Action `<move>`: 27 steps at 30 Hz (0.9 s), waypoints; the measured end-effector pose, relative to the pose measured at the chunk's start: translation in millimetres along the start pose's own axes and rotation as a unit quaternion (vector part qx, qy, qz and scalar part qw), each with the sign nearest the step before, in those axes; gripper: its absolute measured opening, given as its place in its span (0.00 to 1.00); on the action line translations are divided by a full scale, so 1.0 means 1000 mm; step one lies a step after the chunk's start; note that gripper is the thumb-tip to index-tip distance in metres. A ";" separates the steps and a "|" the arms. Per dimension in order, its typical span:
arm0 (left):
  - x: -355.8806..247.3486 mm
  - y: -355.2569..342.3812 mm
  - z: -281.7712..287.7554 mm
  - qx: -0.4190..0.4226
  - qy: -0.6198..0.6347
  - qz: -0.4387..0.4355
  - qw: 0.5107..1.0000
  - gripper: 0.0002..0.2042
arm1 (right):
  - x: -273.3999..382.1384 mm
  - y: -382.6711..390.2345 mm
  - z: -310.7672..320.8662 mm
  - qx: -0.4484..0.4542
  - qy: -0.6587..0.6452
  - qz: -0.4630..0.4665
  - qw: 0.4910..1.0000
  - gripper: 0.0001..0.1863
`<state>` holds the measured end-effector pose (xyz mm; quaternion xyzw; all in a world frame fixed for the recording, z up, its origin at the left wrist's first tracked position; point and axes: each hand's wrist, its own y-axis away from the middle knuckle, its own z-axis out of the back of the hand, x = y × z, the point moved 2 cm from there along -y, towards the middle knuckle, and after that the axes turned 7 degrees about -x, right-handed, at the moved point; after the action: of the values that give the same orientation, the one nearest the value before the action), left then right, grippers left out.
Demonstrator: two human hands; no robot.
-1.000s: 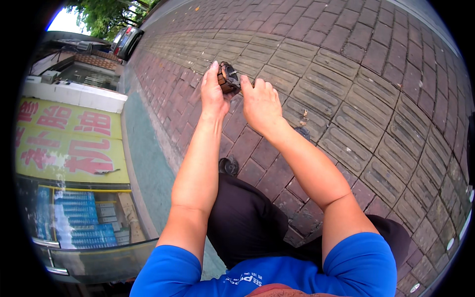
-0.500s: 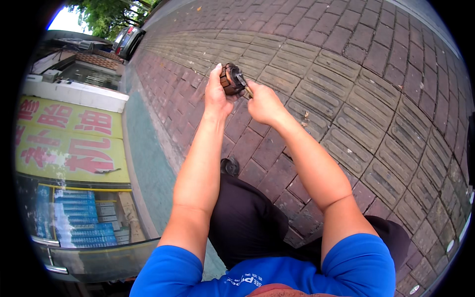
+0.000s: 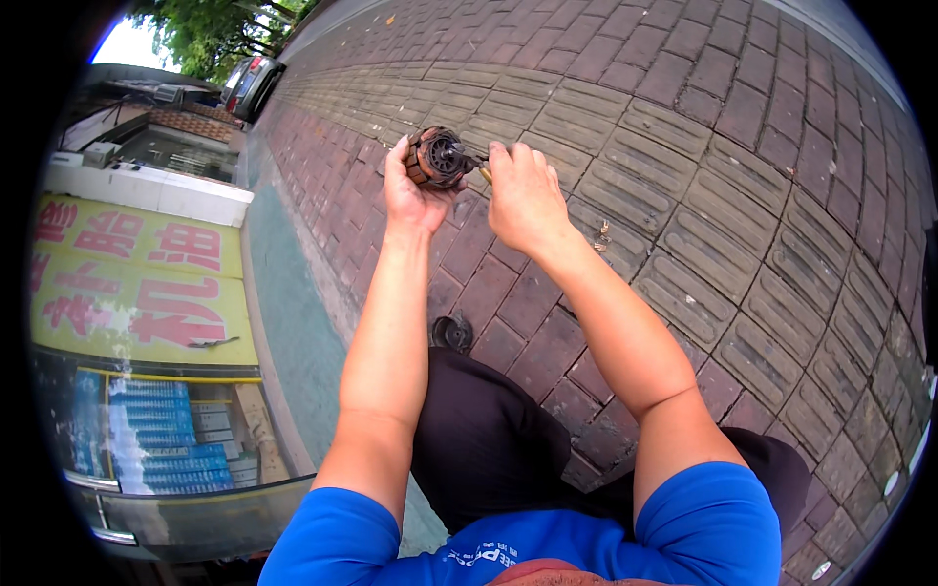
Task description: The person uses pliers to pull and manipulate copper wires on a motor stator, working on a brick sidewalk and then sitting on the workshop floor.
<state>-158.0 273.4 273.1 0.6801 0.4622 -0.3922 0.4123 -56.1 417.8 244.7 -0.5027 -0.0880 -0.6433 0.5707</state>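
Left hand [image 3: 415,200]: palm up, fingers curled under and around a round part [image 3: 433,159], thumb along its left side. Right hand [image 3: 530,195]: closed in a loose fist, pinching a slim tool [image 3: 485,174], dark at the working end with a yellowish bit by my fingers (exact kind too small to tell). So 2 hands, both full, and the part sits up in the air, out ahead of my knees, over the brick paving [image 3: 513,298]. No rest under it.

Main risk: a drop. Only my 1 left hand carries the part; if I push or twist hard with the right, it could roll off my palm, and the bricks would likely dent the coppery, blocky rim. Next: a slip. The tool meets the part at its right side, close to my left fingertips, so a skid off the dark spoked face could jab me or nick the rim. The cause would be a poor bite or a bad angle.

Small stuff: anything that comes loose could fall into the joints or grooves of the ribbed slabs [image 3: 684,239], near those brassy scraps [image 3: 603,234], and be hard to spot. My shoe [image 3: 451,333] is below, too.
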 end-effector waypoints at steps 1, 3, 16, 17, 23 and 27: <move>0.001 -0.001 0.000 0.004 0.007 -0.006 1.000 0.21 | 0.003 -0.001 0.002 0.017 -0.006 0.001 1.000 0.23; 0.003 -0.002 0.001 0.008 0.020 -0.019 1.000 0.21 | 0.010 -0.003 0.003 0.051 -0.018 0.002 0.999 0.21; 0.006 0.001 -0.010 0.022 0.044 -0.084 0.995 0.18 | 0.018 0.003 -0.001 0.025 0.036 0.025 0.999 0.19; 0.006 0.001 -0.010 0.023 0.040 -0.091 0.995 0.18 | 0.018 0.005 -0.004 0.018 0.044 0.028 0.998 0.18; 0.005 -0.001 -0.006 0.036 -0.006 -0.152 0.988 0.18 | 0.025 0.010 -0.011 0.006 0.073 0.037 0.997 0.18; 0.006 -0.002 -0.006 0.024 -0.017 -0.166 0.986 0.17 | 0.025 0.008 -0.016 0.040 0.032 -0.007 0.999 0.17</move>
<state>-157.9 281.2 269.5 0.5973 0.5520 -0.4773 0.3327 -54.2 388.2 252.0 -0.4581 -0.0988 -0.6591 0.5882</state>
